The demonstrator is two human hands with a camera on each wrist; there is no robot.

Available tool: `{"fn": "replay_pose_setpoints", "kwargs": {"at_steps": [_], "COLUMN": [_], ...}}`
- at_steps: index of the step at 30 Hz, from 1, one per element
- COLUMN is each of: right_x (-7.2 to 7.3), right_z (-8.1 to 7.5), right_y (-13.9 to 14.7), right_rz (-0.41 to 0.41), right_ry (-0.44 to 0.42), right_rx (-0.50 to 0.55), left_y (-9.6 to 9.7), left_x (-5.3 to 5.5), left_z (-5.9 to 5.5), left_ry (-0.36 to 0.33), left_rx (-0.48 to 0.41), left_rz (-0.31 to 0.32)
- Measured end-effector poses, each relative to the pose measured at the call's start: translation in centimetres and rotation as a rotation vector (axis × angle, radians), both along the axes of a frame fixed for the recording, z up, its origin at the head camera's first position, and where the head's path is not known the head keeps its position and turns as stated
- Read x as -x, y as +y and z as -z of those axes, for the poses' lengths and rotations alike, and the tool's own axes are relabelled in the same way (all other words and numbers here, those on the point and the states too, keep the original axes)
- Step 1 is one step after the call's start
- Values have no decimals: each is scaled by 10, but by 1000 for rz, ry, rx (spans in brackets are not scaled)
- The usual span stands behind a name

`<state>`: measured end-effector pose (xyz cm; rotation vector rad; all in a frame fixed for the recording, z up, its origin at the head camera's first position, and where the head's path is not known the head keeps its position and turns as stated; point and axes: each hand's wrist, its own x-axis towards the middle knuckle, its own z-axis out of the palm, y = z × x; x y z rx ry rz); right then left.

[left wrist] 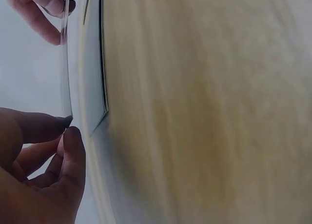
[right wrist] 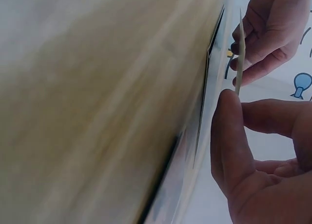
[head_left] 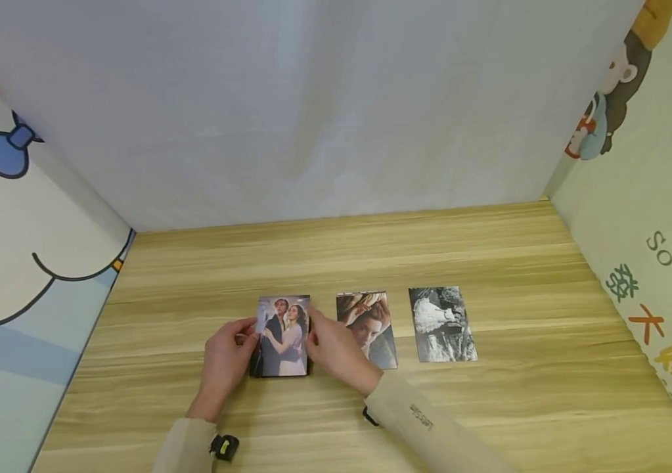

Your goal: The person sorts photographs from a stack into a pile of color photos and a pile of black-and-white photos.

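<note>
A photo card [head_left: 284, 341] showing a couple embracing is held by its side edges between both hands. My left hand [head_left: 228, 353] pinches its left edge between thumb and fingers. On the opposite edge, the right hand [head_left: 338, 348] pinches it the same way. Seen edge-on in the right wrist view, the held card [right wrist: 240, 58] is raised above the table. Dark edges of a card beneath [head_left: 255, 366] peek out at its lower left. Right of the hands lies a second photo card [head_left: 383, 351] with a person's portrait, partly covered by the right hand.
Farther right, a black-and-white photo card [head_left: 443, 325] lies flat on the wooden table [head_left: 519, 263]. A pale cloth wall [head_left: 336, 118] stands behind the table. Printed panels [head_left: 16, 263] flank it on the left and right.
</note>
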<state>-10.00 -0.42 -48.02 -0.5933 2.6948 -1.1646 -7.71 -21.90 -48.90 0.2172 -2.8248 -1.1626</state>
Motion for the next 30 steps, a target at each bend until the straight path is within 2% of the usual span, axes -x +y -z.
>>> {"fn": "replay_pose_setpoints", "kwargs": {"at_steps": [10, 18, 30], "right_x": [4, 9, 15], "right_z": [2, 2, 5], "right_y": [-2, -4, -4], "right_rz": [-18, -26, -30], "right_ry": [5, -25, 2], "right_rx": [-66, -85, -110], "left_y": [-2, -4, -1], "left_x": [4, 10, 14], "left_z": [4, 5, 4], "left_ry": [-47, -71, -77], "left_rx": [45, 81, 98], "left_rz": [23, 38, 43]}}
